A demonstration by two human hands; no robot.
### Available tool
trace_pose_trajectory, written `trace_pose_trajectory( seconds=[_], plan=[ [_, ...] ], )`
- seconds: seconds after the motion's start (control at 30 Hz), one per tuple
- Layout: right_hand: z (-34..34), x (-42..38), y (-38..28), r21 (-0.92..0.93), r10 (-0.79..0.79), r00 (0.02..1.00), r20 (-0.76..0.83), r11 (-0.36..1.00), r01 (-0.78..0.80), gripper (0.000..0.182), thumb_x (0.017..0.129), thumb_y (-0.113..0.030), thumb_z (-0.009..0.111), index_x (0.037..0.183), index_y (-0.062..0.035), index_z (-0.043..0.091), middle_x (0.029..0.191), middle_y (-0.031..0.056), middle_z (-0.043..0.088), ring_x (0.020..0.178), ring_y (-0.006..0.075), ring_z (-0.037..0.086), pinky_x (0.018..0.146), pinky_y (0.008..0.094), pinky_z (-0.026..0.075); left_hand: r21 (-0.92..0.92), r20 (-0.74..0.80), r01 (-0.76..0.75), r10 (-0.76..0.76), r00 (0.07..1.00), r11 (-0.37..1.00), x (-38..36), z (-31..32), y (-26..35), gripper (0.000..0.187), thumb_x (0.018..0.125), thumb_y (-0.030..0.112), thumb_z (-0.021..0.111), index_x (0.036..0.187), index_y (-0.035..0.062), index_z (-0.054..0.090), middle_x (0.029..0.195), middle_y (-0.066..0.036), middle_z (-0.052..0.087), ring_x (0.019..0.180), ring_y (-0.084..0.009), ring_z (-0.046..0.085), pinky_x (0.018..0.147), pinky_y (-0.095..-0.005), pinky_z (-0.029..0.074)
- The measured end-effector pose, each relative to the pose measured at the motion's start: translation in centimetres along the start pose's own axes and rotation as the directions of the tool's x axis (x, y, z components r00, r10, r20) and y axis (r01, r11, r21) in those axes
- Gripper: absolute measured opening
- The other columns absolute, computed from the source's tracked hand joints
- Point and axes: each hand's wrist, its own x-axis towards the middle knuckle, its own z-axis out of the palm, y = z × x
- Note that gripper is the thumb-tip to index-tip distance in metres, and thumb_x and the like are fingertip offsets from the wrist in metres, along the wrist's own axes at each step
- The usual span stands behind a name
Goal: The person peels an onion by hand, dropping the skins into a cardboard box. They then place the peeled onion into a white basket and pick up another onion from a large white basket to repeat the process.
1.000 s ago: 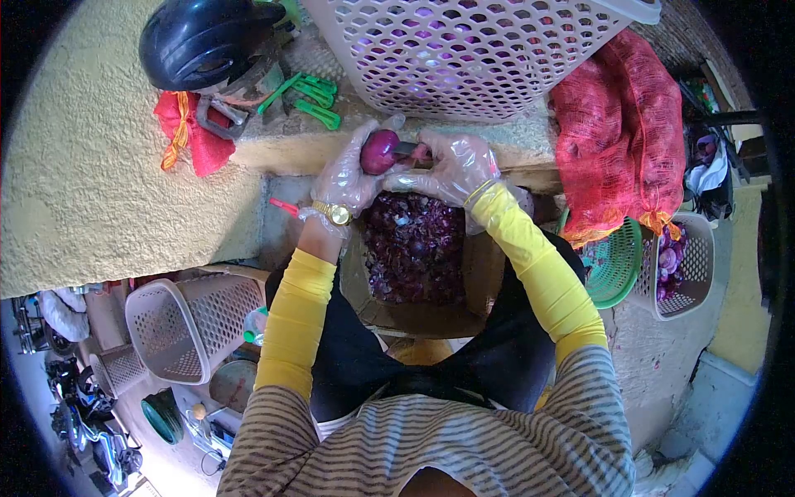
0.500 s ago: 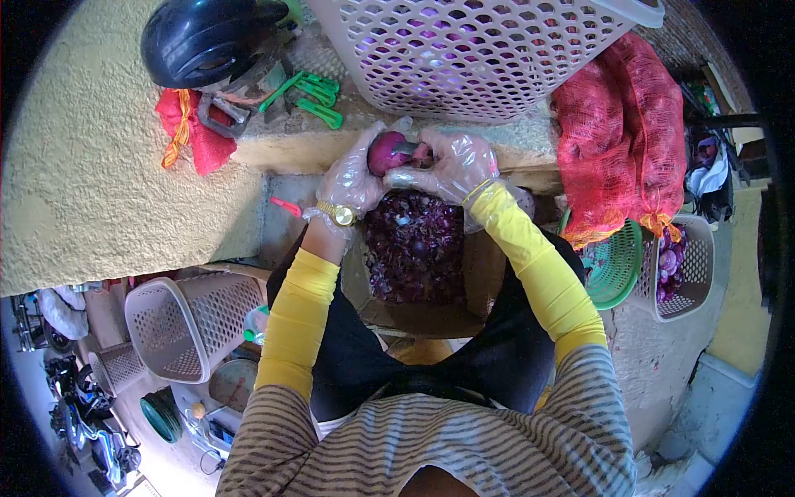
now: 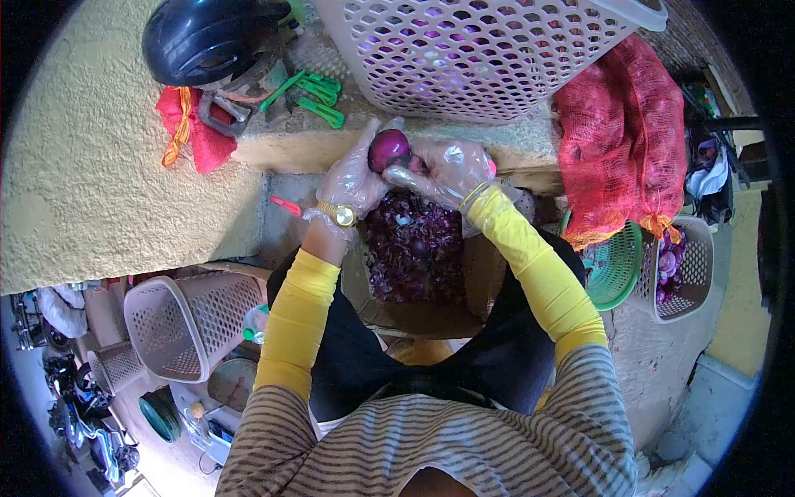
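My left hand [image 3: 352, 178], in a clear plastic glove with a gold watch at the wrist, holds a purple-red onion [image 3: 388, 149] above a cardboard box [image 3: 483, 273] full of purple onion peels. My right hand [image 3: 447, 170], also gloved, presses against the onion's right side and grips a small knife whose pink handle [image 3: 492, 168] barely shows; the blade is hidden. Both arms wear yellow sleeves.
A big white perforated basket [image 3: 489, 50] of onions stands on the ledge ahead. A red mesh sack [image 3: 621, 132] lies at right, with a green basket [image 3: 617, 265] and a small white basket [image 3: 691, 265] of peeled onions below. Black helmet [image 3: 203, 37], green clips [image 3: 310, 95], red cloth [image 3: 195, 132] at left.
The onion has been turned in my left hand and both hands have lifted slightly toward the ledge. The knife blade, seen earlier against the onion, is now hidden.
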Motion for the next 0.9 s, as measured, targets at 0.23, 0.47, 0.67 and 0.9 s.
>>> trace_pose_trajectory(
  seconds=[0.23, 0.47, 0.67, 0.9],
  plan=[
    [-0.5, -0.5, -0.4, -0.086, -0.126, 0.875, 0.467, 0.979, 0.186, 0.064, 0.085, -0.075, 0.052, 0.081, -0.0139, 0.071, 0.075, 0.0144, 0.069, 0.074, 0.0361, 0.068, 0.071, 0.0501, 0.053, 0.157, -0.091, -0.213, 0.228, 0.969, 0.965, -0.6, 0.1, 1.2, 0.04, 0.098, 0.03, 0.064, 0.124, 0.0012, 0.054, 0.12, -0.018, 0.058, 0.111, -0.0392, 0.06, 0.095, -0.059, 0.053],
    [1.7, -1.1, -1.2, -0.164, -0.104, 0.902, 0.418, 0.968, 0.188, 0.065, 0.082, -0.078, 0.053, 0.081, -0.0152, 0.071, 0.075, 0.013, 0.069, 0.074, 0.0363, 0.068, 0.072, 0.0495, 0.054, 0.104, -0.087, -0.18, 0.19, 0.978, 0.978, -0.5, -1.2, 2.0, 0.043, 0.1, 0.031, 0.06, 0.129, 0.0009, 0.051, 0.125, -0.022, 0.058, 0.116, -0.0423, 0.058, 0.098, -0.0629, 0.05],
    [-0.9, -0.2, -1.1, -0.006, -0.062, 0.985, 0.162, 0.998, 0.064, 0.067, 0.073, -0.08, 0.062, 0.078, -0.0128, 0.068, 0.073, 0.0123, 0.068, 0.073, 0.0332, 0.069, 0.067, 0.0467, 0.053, 0.23, 0.019, -0.144, 0.144, 0.989, 0.963, -0.6, -1.3, 1.7, 0.043, 0.102, 0.035, 0.054, 0.127, -0.001, 0.053, 0.122, -0.02, 0.061, 0.112, -0.0323, 0.062, 0.098, -0.0479, 0.054],
    [-1.2, 0.5, 0.0, 0.001, 0.001, 0.995, -0.099, 1.0, 0.0, 0.067, 0.062, -0.075, 0.077, 0.08, -0.0115, 0.068, 0.07, 0.0082, 0.068, 0.063, 0.0285, 0.068, 0.061, 0.0417, 0.053, 0.177, -0.014, 0.029, -0.027, 1.0, 0.984, 0.3, -2.1, 1.5, 0.045, 0.103, 0.034, 0.054, 0.131, -0.0009, 0.053, 0.126, -0.017, 0.061, 0.111, -0.0275, 0.064, 0.098, -0.0421, 0.054]
  ],
)
